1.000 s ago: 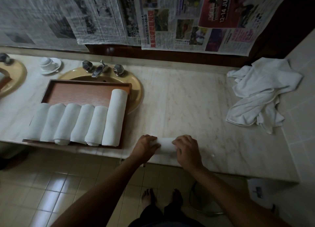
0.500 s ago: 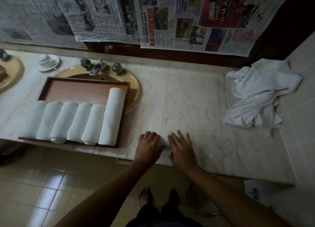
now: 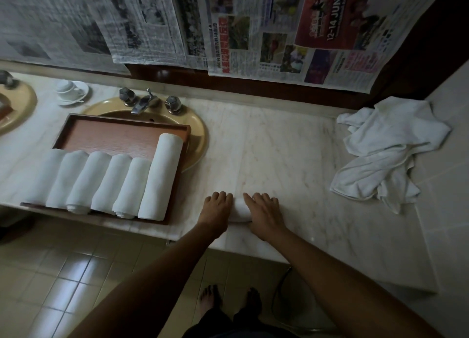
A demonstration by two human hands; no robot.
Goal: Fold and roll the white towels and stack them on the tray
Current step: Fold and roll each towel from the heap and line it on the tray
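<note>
Two bare feet (image 3: pixel 229 302) stand on the tiled floor (image 3: pixel 58 274) at the bottom edge, with the legs cut off by the frame. Two hands work at the near edge of the marble counter (image 3: pixel 291 160). The left hand (image 3: pixel 216 210) and the right hand (image 3: pixel 264 212) lie side by side on one small rolled towel (image 3: pixel 239 210), fingers fairly straight and pressing down on it rather than wrapped around it. Only the middle of that roll shows between them; both ends are hidden.

To the left, a wooden tray (image 3: pixel 121 134) sits partly over a yellow sink (image 3: pixel 195 132). Six rolled white towels (image 3: pixel 111 182) lie on it in one row, touching, the rightmost longer than the other five. The tray's near left corner is hard to make out.

Further right, a heap of unfolded white towels (image 3: pixel 385 152) lies against the tiled side wall; how many cannot be counted.

Behind the sink are one tap (image 3: pixel 143 104) with two knobs, and one cup on a saucer (image 3: pixel 71 91). A second yellow basin (image 3: pixel 15 109) is cut off at the left.

Newspaper sheets (image 3: pixel 228 28) hang along the back wall; a red advert reads "12-14 JUNE", the rest is too blurred to read
</note>
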